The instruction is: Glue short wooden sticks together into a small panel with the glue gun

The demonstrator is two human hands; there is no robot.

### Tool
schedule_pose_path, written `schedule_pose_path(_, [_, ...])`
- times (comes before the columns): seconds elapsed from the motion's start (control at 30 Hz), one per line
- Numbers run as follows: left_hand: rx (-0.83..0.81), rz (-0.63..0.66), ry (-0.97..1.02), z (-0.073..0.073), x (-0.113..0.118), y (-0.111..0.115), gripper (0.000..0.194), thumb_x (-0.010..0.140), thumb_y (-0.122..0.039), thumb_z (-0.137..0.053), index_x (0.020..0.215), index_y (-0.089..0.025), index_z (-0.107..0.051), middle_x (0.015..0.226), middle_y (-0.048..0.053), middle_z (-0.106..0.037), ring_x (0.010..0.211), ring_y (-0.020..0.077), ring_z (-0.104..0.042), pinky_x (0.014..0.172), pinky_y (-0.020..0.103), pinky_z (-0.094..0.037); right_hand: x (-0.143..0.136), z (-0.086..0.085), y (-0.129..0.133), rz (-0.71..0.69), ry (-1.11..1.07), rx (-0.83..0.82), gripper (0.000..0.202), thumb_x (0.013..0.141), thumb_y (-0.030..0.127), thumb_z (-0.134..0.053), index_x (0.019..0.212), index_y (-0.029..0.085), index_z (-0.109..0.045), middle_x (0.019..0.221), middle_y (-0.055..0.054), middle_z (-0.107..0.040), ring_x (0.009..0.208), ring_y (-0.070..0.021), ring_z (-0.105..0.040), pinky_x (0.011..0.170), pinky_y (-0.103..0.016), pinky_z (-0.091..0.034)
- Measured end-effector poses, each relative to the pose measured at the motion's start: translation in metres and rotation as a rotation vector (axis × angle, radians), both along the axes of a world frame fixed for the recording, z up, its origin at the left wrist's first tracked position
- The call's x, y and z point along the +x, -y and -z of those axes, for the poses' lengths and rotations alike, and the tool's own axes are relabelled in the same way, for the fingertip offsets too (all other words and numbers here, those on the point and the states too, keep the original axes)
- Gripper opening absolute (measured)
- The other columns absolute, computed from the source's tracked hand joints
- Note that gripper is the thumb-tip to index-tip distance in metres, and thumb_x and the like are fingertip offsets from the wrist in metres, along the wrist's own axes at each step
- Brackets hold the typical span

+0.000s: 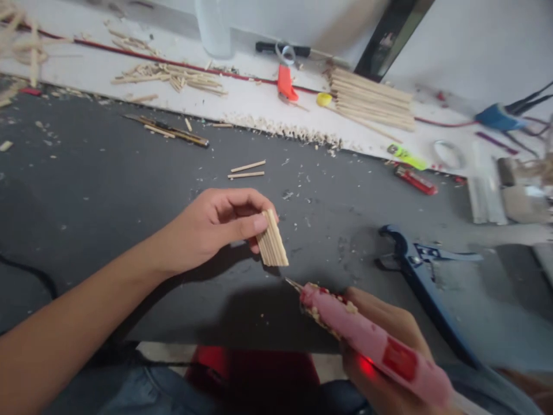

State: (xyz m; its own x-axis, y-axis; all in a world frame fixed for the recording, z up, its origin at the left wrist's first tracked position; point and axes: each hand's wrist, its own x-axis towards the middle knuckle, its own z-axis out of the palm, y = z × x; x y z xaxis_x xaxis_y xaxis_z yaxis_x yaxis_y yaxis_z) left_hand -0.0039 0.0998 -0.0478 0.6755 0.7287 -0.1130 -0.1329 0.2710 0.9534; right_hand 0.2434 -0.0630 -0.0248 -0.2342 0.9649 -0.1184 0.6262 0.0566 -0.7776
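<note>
Between thumb and fingers, my left hand [231, 222] grips a small panel of wooden sticks [273, 242] laid side by side, held tilted above the dark tabletop. My right hand [384, 334] is wrapped round a pink hot glue gun [358, 328] with a red light glowing on its side. The gun's thin metal tip points up and left, just below the panel's lower right corner and apart from it. A clear glue stick seems to come out of the gun's back end. Two short wooden sticks [247, 169] lie on the table beyond my left hand.
Blue pipe cutters [415, 259] lie open at the right. Along the back are a pencil [190, 136], loose stick pieces [173, 78], a bundle of longer sticks [371, 101], a red lighter [415, 180] and clear glue sticks [484, 190]. Wood crumbs are scattered over the dark tabletop [108, 173].
</note>
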Motion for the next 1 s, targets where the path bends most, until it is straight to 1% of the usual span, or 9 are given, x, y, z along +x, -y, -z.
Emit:
schedule_pose_path(0.1, [-0.079, -0.116, 0.058, -0.006, 0.006, -0.001, 0.011, 0.091, -0.029, -0.078, 0.089, -0.018, -0.076, 0.074, 0.002, -0.072, 0.064, 0.0128, -0.066, 0.06, 0.021, -0.056, -0.004, 0.004, -0.003, 0.018, -0.011, 0.051, 0.016, 0.089, 0.015, -0.051, 0.075, 0.02, -0.045, 0.067, 0.004, -0.045, 0.054, -0.0085, -0.042, 0.05, -0.024, -0.031])
schedule_pose_path(0.23, [-0.022, -0.264, 0.007, -0.032, 0.007, -0.004, 0.012, 0.087, -0.029, -0.081, 0.086, -0.018, -0.078, 0.074, 0.003, -0.072, 0.064, 0.0145, -0.066, 0.059, 0.025, -0.056, -0.012, 0.012, -0.013, 0.22, -0.014, 0.159, 0.029, 0.093, 0.025, -0.056, 0.068, 0.021, -0.042, 0.063, 0.004, -0.045, 0.054, -0.0095, -0.043, 0.051, -0.026, -0.032])
schedule_pose_path(0.3, [0.051, -0.333, -0.01, -0.047, 0.001, -0.007, 0.012, 0.086, -0.03, -0.081, 0.086, -0.018, -0.079, 0.075, 0.003, -0.072, 0.066, 0.0156, -0.066, 0.061, 0.027, -0.057, -0.014, 0.015, -0.019, 0.302, -0.008, 0.165, 0.03, 0.094, 0.026, -0.059, 0.069, 0.021, -0.043, 0.064, 0.004, -0.048, 0.055, -0.0102, -0.046, 0.052, -0.025, -0.035])
schedule_pose_path(0.4, [0.126, -0.407, -0.006, -0.067, -0.012, -0.014, 0.011, 0.086, -0.029, -0.081, 0.085, -0.018, -0.08, 0.075, 0.003, -0.071, 0.068, 0.0146, -0.064, 0.064, 0.027, -0.055, -0.016, 0.022, -0.027, 0.358, -0.01, 0.162, 0.027, 0.094, 0.028, -0.06, 0.071, 0.022, -0.047, 0.071, 0.001, -0.058, 0.063, -0.0128, -0.055, 0.057, -0.024, -0.042])
schedule_pose_path(0.53, [0.164, -0.515, 0.009, -0.083, -0.027, -0.02, 0.008, 0.087, -0.027, -0.081, 0.085, -0.02, -0.081, 0.08, 0.002, -0.072, 0.072, 0.013, -0.061, 0.067, 0.024, -0.053, -0.015, 0.03, -0.031, 0.404, -0.014, 0.177, 0.023, 0.096, 0.034, -0.059, 0.077, 0.022, -0.056, 0.07, 0.001, -0.058, 0.066, -0.0154, -0.056, 0.063, -0.026, -0.046])
schedule_pose_path(0.67, [0.047, -0.589, 0.058, -0.084, -0.026, -0.015, 0.007, 0.085, -0.025, -0.082, 0.084, -0.019, -0.079, 0.081, 0.0, -0.072, 0.073, 0.0112, -0.061, 0.067, 0.022, -0.053, -0.015, 0.034, -0.029, 0.462, -0.01, 0.186, 0.019, 0.099, 0.038, -0.058, 0.092, 0.021, -0.064, 0.078, 0.0, -0.064, 0.067, -0.0163, -0.057, 0.067, -0.028, -0.048])
schedule_pose_path(0.73, [-0.026, -0.579, 0.056, -0.078, -0.021, -0.01, 0.008, 0.085, -0.025, -0.083, 0.085, -0.018, -0.079, 0.081, 0.001, -0.072, 0.074, 0.0114, -0.062, 0.067, 0.022, -0.053, -0.016, 0.036, -0.028, 0.485, -0.008, 0.199, 0.02, 0.099, 0.038, -0.057, 0.09, 0.021, -0.064, 0.079, -0.001, -0.064, 0.067, -0.0166, -0.058, 0.066, -0.028, -0.048])
schedule_pose_path(0.87, [-0.13, -0.565, 0.038, -0.065, -0.006, 0.0, 0.014, 0.082, -0.03, -0.086, 0.087, -0.019, -0.079, 0.081, 0.001, -0.073, 0.073, 0.0124, -0.063, 0.064, 0.022, -0.052, -0.018, 0.038, -0.03, 0.488, -0.01, 0.221, 0.025, 0.096, 0.038, -0.058, 0.078, 0.022, -0.059, 0.07, -0.001, -0.059, 0.066, -0.0176, -0.056, 0.063, -0.029, -0.046])
schedule_pose_path(1.0, [-0.182, -0.547, 0.043, -0.06, 0.007, 0.004, 0.016, 0.08, -0.032, -0.087, 0.087, -0.02, -0.079, 0.083, 0.001, -0.073, 0.074, 0.0115, -0.064, 0.064, 0.02, -0.052, -0.019, 0.036, -0.033, 0.471, -0.016, 0.214, 0.023, 0.096, 0.036, -0.058, 0.079, 0.021, -0.058, 0.078, -0.002, -0.064, 0.076, -0.0187, -0.061, 0.071, -0.029, -0.048])
